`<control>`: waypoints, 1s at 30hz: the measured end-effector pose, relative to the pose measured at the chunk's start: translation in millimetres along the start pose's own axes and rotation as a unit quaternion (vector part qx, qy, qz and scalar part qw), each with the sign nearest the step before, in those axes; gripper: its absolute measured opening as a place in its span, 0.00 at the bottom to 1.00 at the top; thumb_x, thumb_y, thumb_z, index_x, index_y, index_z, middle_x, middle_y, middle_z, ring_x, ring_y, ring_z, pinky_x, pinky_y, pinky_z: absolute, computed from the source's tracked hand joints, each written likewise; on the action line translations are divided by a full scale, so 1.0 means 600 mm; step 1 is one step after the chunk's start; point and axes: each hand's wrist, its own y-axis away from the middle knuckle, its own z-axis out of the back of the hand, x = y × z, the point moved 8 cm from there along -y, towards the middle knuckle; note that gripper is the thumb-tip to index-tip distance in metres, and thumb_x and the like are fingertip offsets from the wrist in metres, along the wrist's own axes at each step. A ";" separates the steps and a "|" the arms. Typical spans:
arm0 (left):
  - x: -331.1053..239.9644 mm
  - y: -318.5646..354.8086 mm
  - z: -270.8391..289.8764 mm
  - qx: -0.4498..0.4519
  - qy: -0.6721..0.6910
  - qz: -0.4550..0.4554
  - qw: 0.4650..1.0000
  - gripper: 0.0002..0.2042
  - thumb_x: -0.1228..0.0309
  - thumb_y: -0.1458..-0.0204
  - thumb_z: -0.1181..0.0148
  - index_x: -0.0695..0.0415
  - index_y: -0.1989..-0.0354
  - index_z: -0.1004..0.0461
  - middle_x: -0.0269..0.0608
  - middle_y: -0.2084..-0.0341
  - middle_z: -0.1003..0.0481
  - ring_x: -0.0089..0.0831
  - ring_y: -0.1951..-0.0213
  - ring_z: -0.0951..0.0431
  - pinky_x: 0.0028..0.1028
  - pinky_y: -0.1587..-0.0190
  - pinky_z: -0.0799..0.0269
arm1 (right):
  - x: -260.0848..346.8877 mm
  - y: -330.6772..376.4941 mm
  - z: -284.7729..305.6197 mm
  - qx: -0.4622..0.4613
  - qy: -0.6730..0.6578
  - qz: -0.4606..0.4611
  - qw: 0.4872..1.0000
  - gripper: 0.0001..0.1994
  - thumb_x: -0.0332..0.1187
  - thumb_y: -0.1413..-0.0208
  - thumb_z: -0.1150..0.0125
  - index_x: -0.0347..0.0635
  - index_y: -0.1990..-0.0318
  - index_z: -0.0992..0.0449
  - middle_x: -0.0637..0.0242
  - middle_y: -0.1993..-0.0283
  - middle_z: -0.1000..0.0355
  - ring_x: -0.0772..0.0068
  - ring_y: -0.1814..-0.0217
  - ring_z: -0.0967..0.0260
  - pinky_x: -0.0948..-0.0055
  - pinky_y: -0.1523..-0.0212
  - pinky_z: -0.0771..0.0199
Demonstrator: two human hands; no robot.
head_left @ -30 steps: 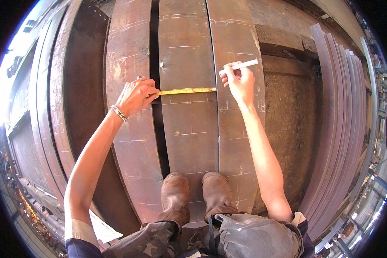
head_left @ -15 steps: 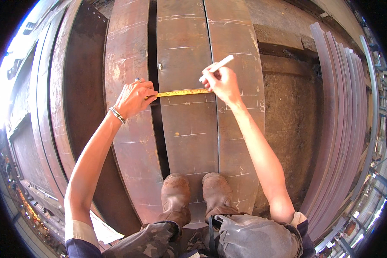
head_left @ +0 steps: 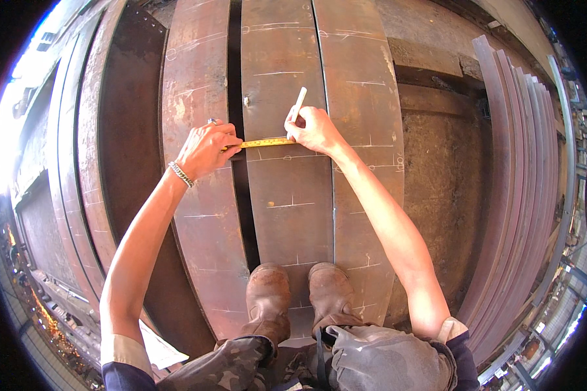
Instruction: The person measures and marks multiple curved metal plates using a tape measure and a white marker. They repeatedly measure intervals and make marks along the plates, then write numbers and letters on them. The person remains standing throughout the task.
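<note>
Left hand pinches the yellow tape measure flat, right hand closed around the white chalk stick; if that tape slides on the rusty steel plate, the mark probably lands off.

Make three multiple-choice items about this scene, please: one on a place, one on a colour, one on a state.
1. Where does the yellow measuring tape lie?
A on the boots
B across the middle rusty steel plate
C on the floor

2. What colour is the marking stick?
A white
B red
C green

3. What does the left hand do?
A hangs free
B grips a hammer
C holds the tape's end

Answers: B, the tape spans that plate; A, the stick in the right hand is pale white; C, its fingers pinch the tape.
</note>
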 end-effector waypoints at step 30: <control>-0.018 0.001 0.009 -0.004 -0.040 -0.021 0.999 0.07 0.69 0.46 0.37 0.58 0.65 0.17 0.37 0.68 0.22 0.36 0.63 0.23 0.37 0.60 0.24 | 0.030 0.187 0.311 -0.397 -0.179 0.120 0.892 0.06 0.28 0.35 0.42 0.33 0.59 0.25 0.59 0.69 0.21 0.78 0.71 0.23 0.79 0.71 0.21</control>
